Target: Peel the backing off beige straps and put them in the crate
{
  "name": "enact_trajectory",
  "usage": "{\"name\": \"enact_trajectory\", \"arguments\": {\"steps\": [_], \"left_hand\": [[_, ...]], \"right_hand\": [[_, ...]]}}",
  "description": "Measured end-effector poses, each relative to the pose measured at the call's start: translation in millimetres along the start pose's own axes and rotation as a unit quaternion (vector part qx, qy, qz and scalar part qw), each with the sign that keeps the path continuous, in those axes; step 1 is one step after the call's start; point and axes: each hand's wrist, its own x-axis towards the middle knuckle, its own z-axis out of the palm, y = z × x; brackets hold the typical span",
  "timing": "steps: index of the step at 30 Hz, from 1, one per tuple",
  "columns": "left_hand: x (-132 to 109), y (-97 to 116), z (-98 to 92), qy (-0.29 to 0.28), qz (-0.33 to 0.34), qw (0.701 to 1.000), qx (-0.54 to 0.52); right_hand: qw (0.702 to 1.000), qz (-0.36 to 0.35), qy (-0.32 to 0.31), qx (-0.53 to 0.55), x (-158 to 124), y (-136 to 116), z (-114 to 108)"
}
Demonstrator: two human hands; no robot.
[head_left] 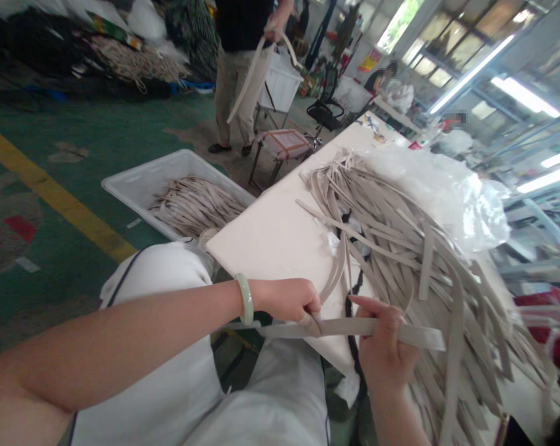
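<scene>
My left hand [287, 298], with a pale green bangle on the wrist, is closed on a grey-beige strip [340, 326] near its left part. My right hand [382, 350] pinches the same strip further right, thumb on top. The strip runs level between both hands, just in front of the white table [271, 238]. A big loose pile of the same strips [401, 248] lies on the table right behind my hands, spilling over its near edge. A few strips hang from the pile down past my left fingers.
A clear plastic bag [438, 186] lies on the pile's far side. A white bin [135, 186] holding more strips stands on the green floor at left. A standing person [243, 68] holds strips over another white bin [282, 83]. A stool [284, 145] stands near the table.
</scene>
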Motion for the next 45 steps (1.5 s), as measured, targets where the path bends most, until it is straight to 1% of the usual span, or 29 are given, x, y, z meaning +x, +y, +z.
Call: {"name": "enact_trajectory", "arguments": {"steps": [1,4,5,7,8,11,12,18,21,24,26,28,29,30,31,32,33,34,35,36,37,39,41,42,43,45], "left_hand": [[1,0,-0.4,0.002,-0.006,1.0,0.007],[2,0,-3.0,0.01,-0.001,1.0,0.016],[2,0,-3.7,0.012,0.0,1.0,0.014],[2,1,-4.2,0.015,0.0,1.0,0.001],[2,1,-4.1,0.012,0.003,1.0,-0.007],[1,2,-2.7,0.007,0.008,1.0,-0.018],[1,2,-2.0,0.005,0.01,1.0,-0.023],[-1,-2,1.3,-0.001,0.033,0.999,-0.038],[-1,0,0.9,0.005,0.025,0.999,-0.037],[0,3,-1.6,0.023,0.025,0.999,-0.033],[1,6,-4.0,0.031,0.039,0.998,-0.036],[0,8,-6.6,0.036,0.045,0.997,-0.045],[0,9,-7.9,0.036,0.041,0.997,-0.049],[-1,9,-9.2,0.035,0.034,0.998,-0.049],[-1,9,-10.5,0.036,0.026,0.998,-0.041],[-2,9,-11.5,0.038,0.021,0.999,-0.026],[-2,8,-12.2,0.041,0.02,0.999,-0.006],[-2,7,-12.5,0.043,0.022,0.999,0.012],[-1,7,-12.2,0.045,0.022,0.999,0.02],[0,6,-11.5,0.045,0.02,0.999,0.015],[0,5,-10.4,0.042,0.018,0.999,-0.001],[2,4,-8.0,0.022,0.019,0.998,-0.047],[2,3,-6.7,0.0,0.023,0.997,-0.072],[1,3,-6.8,-0.007,0.018,0.997,-0.069],[1,3,-7.4,-0.009,0.009,0.998,-0.056],[0,3,-9.9,0.002,-0.017,1.0,-0.016]], "right_hand": [[1.0,-0.013,-0.002,-0.012,2,3,-2],[0.994,-0.045,-0.097,-0.024,11,6,-11],[0.993,-0.059,-0.095,-0.025,14,5,-14],[0.994,-0.089,-0.061,-0.036,17,1,-17],[0.992,-0.101,-0.067,-0.043,18,-1,-17],[0.975,-0.118,-0.173,-0.069,18,-6,-13],[0.972,-0.122,-0.189,-0.074,18,-6,-11],[0.966,-0.16,-0.186,-0.085,11,11,-4],[0.969,-0.163,-0.165,-0.082,2,16,-2],[0.975,-0.145,-0.154,-0.068,-5,15,3],[0.975,-0.121,-0.183,-0.041,-3,11,6],[0.973,-0.078,-0.217,0.023,4,5,5],[0.972,-0.044,-0.215,0.079,9,2,2],[0.97,-0.001,-0.193,0.147,16,-1,-2],[0.963,0.048,-0.15,0.22,23,-3,-7],[0.949,0.091,-0.094,0.286,29,-5,-12],[0.934,0.121,-0.037,0.333,34,-5,-16],[0.925,0.137,0.012,0.355,36,-5,-18],[0.925,0.14,0.043,0.351,36,-3,-17],[0.934,0.133,0.058,0.327,33,0,-14],[0.947,0.122,0.056,0.29,28,3,-8],[0.972,0.105,0.01,0.209,14,9,5],[0.983,0.097,-0.029,0.154,4,13,13],[0.985,0.094,-0.028,0.142,2,14,14],[0.986,0.093,-0.013,0.14,4,14,11],[0.983,0.099,0.026,0.155,14,14,0]]}}
